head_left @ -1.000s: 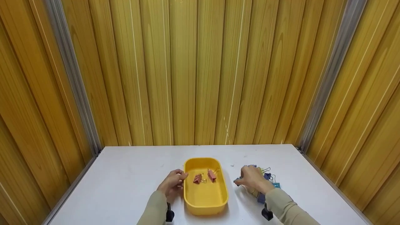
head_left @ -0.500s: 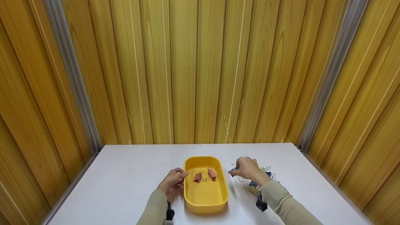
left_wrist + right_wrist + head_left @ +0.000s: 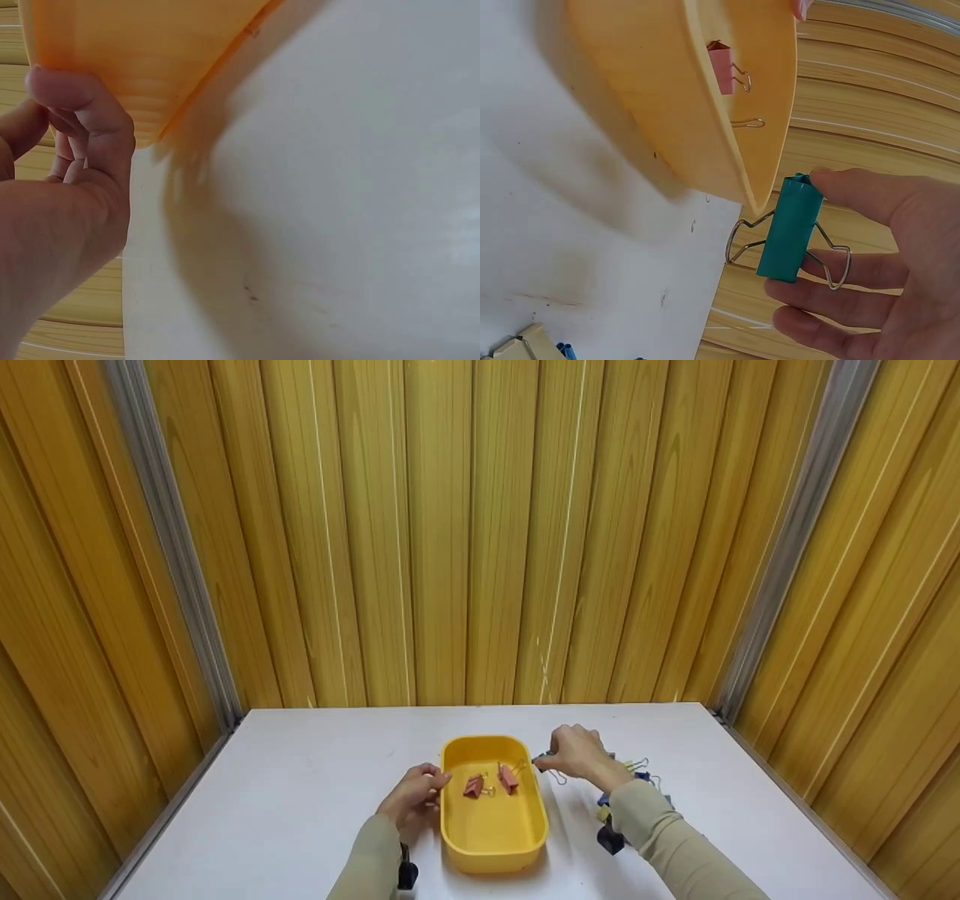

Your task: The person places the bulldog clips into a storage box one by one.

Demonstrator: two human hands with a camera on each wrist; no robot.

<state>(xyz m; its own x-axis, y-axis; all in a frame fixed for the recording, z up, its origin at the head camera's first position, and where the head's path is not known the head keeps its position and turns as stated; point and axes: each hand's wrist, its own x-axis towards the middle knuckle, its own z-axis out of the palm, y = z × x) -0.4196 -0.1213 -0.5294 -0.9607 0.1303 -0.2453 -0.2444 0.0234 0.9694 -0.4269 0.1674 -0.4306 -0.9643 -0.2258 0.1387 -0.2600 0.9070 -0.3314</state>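
My right hand point(image 3: 581, 754) pinches a teal binder clip point(image 3: 790, 229) between thumb and fingers, its two wire handles sticking out to either side. It is beside the right rim of a yellow plastic box point(image 3: 495, 832), and in the right wrist view the clip overlaps the box's corner. My left hand point(image 3: 409, 796) grips the box's left rim, a fingertip showing at the edge. Inside the box lie two pink binder clips, one left of centre point(image 3: 473, 787) and one to the right point(image 3: 508, 779).
A pile of mixed binder clips point(image 3: 643, 776) lies on the white table point(image 3: 315, 810) at the right, partly hidden under my right forearm. In the right wrist view a cream clip point(image 3: 526, 345) shows from it. Wood-patterned walls point(image 3: 480, 532) surround the table's back and sides.
My right hand has lifted the teal clip from the pile and carried it left towards the box's right rim. My left hand and the box have stayed in place.
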